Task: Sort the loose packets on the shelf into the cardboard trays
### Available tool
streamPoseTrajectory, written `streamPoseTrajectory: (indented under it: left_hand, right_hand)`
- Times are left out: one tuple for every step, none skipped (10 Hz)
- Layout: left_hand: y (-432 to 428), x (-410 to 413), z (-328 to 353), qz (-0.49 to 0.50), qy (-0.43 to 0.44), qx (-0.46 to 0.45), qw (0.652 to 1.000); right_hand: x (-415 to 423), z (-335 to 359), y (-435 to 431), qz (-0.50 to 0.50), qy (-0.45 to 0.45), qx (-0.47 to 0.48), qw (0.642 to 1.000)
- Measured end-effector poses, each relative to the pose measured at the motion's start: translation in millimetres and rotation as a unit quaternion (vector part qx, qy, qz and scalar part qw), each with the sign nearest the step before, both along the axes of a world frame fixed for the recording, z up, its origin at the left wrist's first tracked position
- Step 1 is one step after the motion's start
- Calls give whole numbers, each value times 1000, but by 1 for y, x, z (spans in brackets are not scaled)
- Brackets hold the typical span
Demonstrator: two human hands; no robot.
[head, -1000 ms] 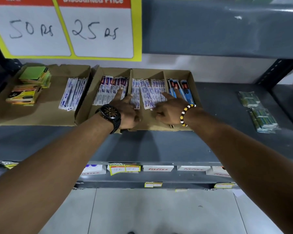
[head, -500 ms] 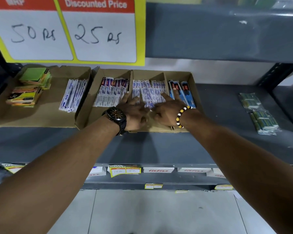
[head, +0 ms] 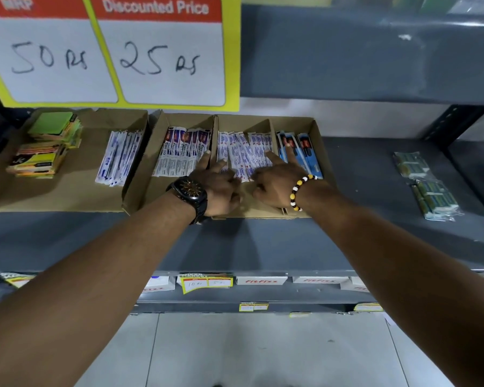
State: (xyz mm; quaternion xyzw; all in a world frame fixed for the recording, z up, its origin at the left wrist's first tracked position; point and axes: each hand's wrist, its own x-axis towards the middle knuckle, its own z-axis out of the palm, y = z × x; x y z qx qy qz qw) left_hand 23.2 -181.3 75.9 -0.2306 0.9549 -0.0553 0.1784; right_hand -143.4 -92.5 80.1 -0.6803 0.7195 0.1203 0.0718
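The left hand (head: 221, 188), a dark watch at its wrist, and the right hand (head: 277, 185), wearing a beaded bracelet, lie with fingers spread flat on the white-and-blue packets (head: 243, 155) in the middle compartment of the cardboard tray (head: 317, 129) at frame centre, gripping nothing. Green packets (head: 425, 185) lie loose on the grey shelf (head: 361, 191) at right, well apart from the tray.

Brown cardboard trays (head: 317, 135); white-blue packets (head: 243, 152); grey shelf (head: 361, 177)
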Motion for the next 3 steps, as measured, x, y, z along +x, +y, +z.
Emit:
streamPoseTrajectory:
  left_hand:
    - [2, 4, -1, -2, -13, 0, 1000]
    - [7, 9, 4, 19, 8, -4, 1000]
    - [19, 13, 5, 33, 49, 0, 998]
  right_hand:
    - [-2, -1, 1, 3, 1, -2, 1000]
    - [0, 8, 10, 5, -12, -35, 999]
    - [-2, 7, 24, -9, -21, -100, 995]
